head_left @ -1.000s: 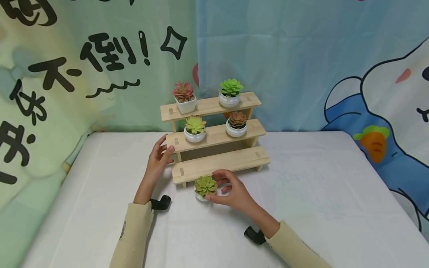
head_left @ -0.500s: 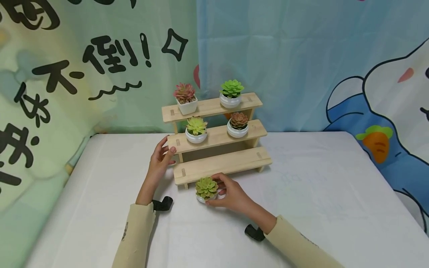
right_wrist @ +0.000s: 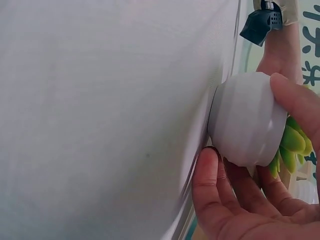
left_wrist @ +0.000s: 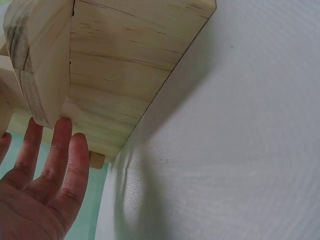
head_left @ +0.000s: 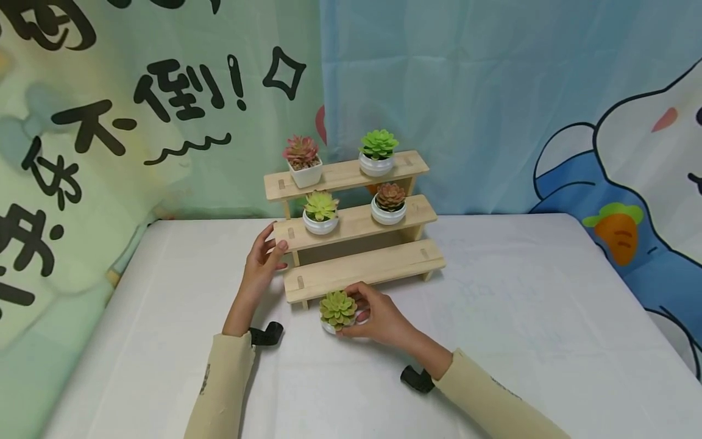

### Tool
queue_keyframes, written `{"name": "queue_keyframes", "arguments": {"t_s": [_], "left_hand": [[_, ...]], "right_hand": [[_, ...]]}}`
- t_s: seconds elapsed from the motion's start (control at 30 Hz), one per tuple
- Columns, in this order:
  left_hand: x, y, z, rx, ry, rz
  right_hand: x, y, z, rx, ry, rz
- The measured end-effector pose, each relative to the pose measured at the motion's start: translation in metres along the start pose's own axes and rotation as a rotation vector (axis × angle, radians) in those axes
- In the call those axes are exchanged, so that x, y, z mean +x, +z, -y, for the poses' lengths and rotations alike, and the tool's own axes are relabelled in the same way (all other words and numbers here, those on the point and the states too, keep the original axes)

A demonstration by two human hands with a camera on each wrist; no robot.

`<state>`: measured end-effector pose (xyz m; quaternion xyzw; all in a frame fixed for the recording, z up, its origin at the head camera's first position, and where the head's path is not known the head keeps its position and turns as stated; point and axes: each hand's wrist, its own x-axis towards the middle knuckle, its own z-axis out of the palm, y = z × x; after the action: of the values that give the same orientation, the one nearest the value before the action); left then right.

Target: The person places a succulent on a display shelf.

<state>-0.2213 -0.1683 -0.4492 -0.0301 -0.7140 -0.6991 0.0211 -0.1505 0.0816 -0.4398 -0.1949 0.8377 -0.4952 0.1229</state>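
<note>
A three-tier wooden stand rises in steps on the white table. My left hand holds the left end of its middle tier, thumb at the front edge; in the left wrist view, the other fingers reach to the upright under the boards. In front of the bottom tier is a green succulent in a white pot. My right hand grips this pot from the right, thumb on one side and fingers on the other. The pot's base is right at the tablecloth.
On the top tier stand a red succulent and a bright green one. The middle tier bears a yellow-green succulent and a brown one. Printed curtains hang behind the table.
My right hand's fingers have drawn in closer round the succulent's pot, which stays in place. My left hand keeps its place at the stand. The head view has shifted slightly.
</note>
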Motion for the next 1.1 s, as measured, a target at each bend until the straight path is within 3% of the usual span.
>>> {"name": "queue_keyframes", "arguments": {"t_s": [0.57, 1.1], "left_hand": [[-0.002, 0.002, 0.003, 0.0, -0.017, -0.008], [-0.001, 0.002, 0.0, 0.008, -0.015, -0.021]], "right_hand": [[-0.008, -0.005, -0.002, 0.08, 0.022, -0.013], [-0.014, -0.046, 0.006, 0.144, 0.065, -0.147]]}}
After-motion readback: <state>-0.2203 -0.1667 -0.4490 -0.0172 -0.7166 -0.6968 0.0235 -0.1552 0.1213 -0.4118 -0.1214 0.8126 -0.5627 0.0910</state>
